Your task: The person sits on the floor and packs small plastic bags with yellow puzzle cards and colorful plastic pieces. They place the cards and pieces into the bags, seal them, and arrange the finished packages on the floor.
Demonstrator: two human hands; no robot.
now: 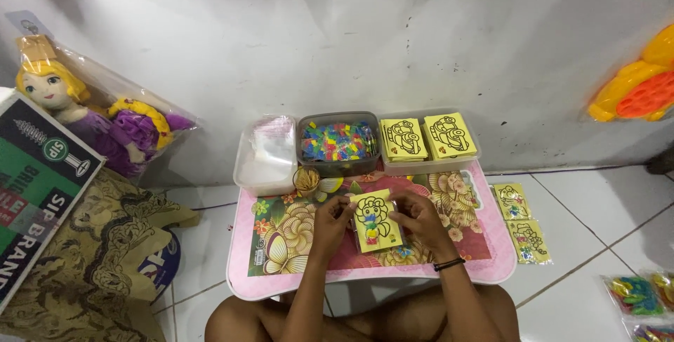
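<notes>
The yellow picture card (pixel 376 224), printed with a black-outlined flower figure and partly filled with colour, lies at the centre of the frame on my small pink floral table (pixel 295 272), held between my two hands. My left hand (pixel 331 217) pinches the card's left edge, fingers closed on it; my right hand (pixel 415 217), a dark band at its wrist, grips the right edge the same way, so the hands sit apart with the card spanning the gap. By my judgement the step in hand is steadying or checking the card partway through its decoration, since only the middle of the figure shows colour. The next move calls for one hand to let go while the other keeps the card flat, and for a careful touch on small pieces.

Just above the card, along the table's far edge, stand three tubs: a clear one with plastic sleeves (pixel 265 154) at the left, a grey one full of mixed coloured bits (pixel 338 142) in the middle, and one holding stacks of blank yellow cards (pixel 428 138) at the right. Two more yellow cards (pixel 521 221) lie on the white floor tiles right of the table. A bagged doll in purple (pixel 98 121) leans against the wall in the upper left of the frame.
</notes>
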